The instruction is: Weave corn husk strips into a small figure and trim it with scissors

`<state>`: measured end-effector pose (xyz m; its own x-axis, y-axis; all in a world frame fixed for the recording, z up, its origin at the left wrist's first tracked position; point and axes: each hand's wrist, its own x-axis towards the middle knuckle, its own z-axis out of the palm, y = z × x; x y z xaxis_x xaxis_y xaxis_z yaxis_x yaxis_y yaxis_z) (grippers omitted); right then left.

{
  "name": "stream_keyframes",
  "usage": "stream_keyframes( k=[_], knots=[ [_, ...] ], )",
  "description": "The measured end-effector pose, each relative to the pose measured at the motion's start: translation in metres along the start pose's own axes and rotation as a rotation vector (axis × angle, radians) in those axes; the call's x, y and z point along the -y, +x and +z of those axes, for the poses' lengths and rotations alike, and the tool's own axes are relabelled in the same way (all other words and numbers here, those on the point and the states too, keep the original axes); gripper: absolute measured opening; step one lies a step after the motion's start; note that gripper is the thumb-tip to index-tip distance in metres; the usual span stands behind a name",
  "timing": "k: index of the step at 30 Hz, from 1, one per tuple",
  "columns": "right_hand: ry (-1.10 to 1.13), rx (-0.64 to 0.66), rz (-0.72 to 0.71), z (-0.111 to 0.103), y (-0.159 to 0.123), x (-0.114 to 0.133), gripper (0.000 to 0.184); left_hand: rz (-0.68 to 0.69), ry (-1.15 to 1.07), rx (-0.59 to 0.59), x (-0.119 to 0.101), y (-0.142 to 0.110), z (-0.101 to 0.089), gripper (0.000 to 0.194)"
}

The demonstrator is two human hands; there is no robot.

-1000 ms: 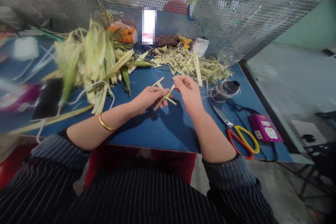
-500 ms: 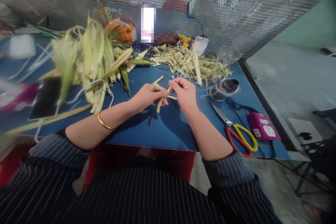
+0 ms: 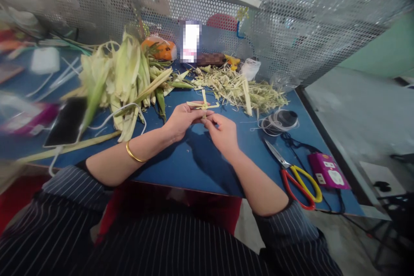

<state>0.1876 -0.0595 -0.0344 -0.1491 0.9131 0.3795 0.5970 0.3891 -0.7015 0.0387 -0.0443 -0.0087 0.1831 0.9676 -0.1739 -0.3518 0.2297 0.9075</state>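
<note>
Pale yellow-green corn husk strips [image 3: 204, 104], crossed over each other in a cross shape, are held above the middle of the blue table. My left hand [image 3: 183, 120] pinches them from the left, thumb on top near the crossing. My right hand [image 3: 223, 133] is closed at the lower end of the cross, its thumb and fingertips meeting the strip just below the centre. The strip ends stick out upward, left and right. Exactly how the strips pass over one another is too small to make out.
A heap of corn husks [image 3: 119, 73] lies left, near a black phone [image 3: 66, 121] with a white cable. Shredded husk [image 3: 226, 84] is piled behind. On the right are a thread spool [image 3: 278, 121], scissors [image 3: 291, 172] and a purple power socket [image 3: 328, 170]. A mesh panel [image 3: 207, 0] borders the back.
The crossed strips have turned, one end now pointing up. My right hand has moved from their upper right side to below the crossing. The view has shifted slightly.
</note>
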Motion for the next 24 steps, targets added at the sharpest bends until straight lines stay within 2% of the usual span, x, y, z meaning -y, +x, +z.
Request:
stream_keyframes(
  k=[5, 10, 13, 16, 19, 21, 24],
  knots=[
    [0.185, 0.057, -0.018, -0.003, 0.001, 0.003, 0.023, -0.001, -0.034, 0.001, 0.002, 0.000, -0.002, 0.024],
    [0.236, 0.086, 0.005, -0.006, 0.002, 0.008, 0.025, -0.008, -0.015, -0.008, 0.001, 0.001, -0.004, 0.024],
    [0.349, 0.000, 0.130, -0.006, 0.004, 0.006, 0.036, -0.019, 0.018, 0.010, -0.001, 0.001, -0.006, 0.025],
    [0.565, -0.157, 0.344, -0.006, 0.010, 0.000, 0.038, -0.076, 0.046, 0.054, -0.002, 0.000, -0.007, 0.031],
    [0.775, -0.163, 0.503, -0.007, 0.015, -0.006, 0.037, -0.137, 0.057, 0.161, -0.003, -0.002, -0.007, 0.028],
    [0.829, -0.134, 0.495, -0.008, 0.017, -0.007, 0.032, -0.180, 0.044, 0.216, -0.004, -0.003, -0.006, 0.020],
    [0.783, -0.154, 0.413, -0.008, 0.016, -0.006, 0.023, -0.239, 0.085, 0.231, -0.005, -0.003, -0.005, 0.024]
  ],
)
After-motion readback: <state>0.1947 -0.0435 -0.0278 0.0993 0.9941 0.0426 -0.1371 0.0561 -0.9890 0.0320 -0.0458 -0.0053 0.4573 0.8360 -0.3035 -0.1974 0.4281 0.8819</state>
